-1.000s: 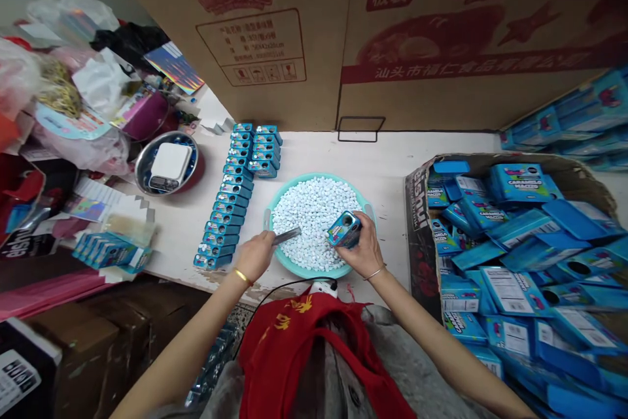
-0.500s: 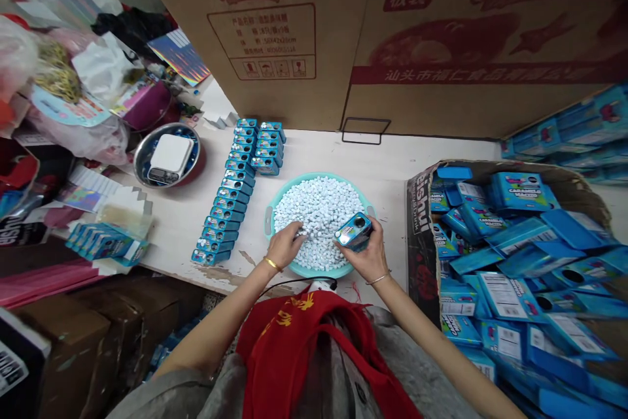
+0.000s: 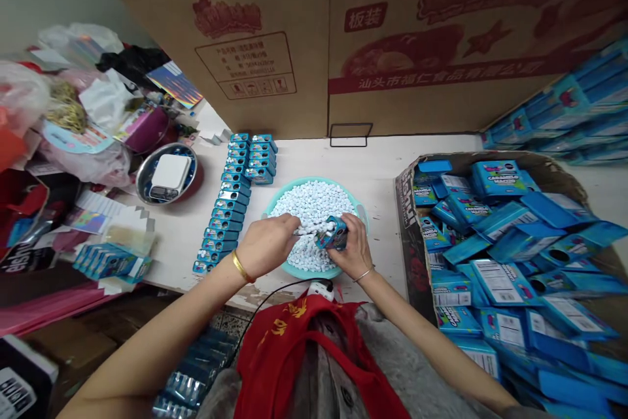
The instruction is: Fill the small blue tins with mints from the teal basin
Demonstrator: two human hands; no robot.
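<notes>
My right hand [image 3: 354, 248] grips a small blue candy box [image 3: 333, 233] over the basin, tilted with its end toward my left hand. White candies show at that end of the box. My left hand [image 3: 271, 244] is closed, its fingertips at white candies just left of the box; the fingers partly hide what they hold. Below both hands, a mint-green basin [image 3: 364, 215] holds a heap of small white candies [image 3: 314, 200]. To the left, two rows of blue candy boxes [image 3: 224, 215] stand on the white table [image 3: 383, 174].
At right, a torn-edged carton [image 3: 409, 242] holds many blue boxes [image 3: 505, 288]. Large brown cartons [image 3: 275, 99] form a wall behind. A metal bowl [image 3: 193, 187] with a white scale [image 3: 171, 170] sits at left, near plastic bags [image 3: 81, 151] and a blue box stack [image 3: 110, 262].
The box in my right hand has moved left and tipped toward my left hand. My left hand has risen from the candy heap to the box's end. The view has shifted.
</notes>
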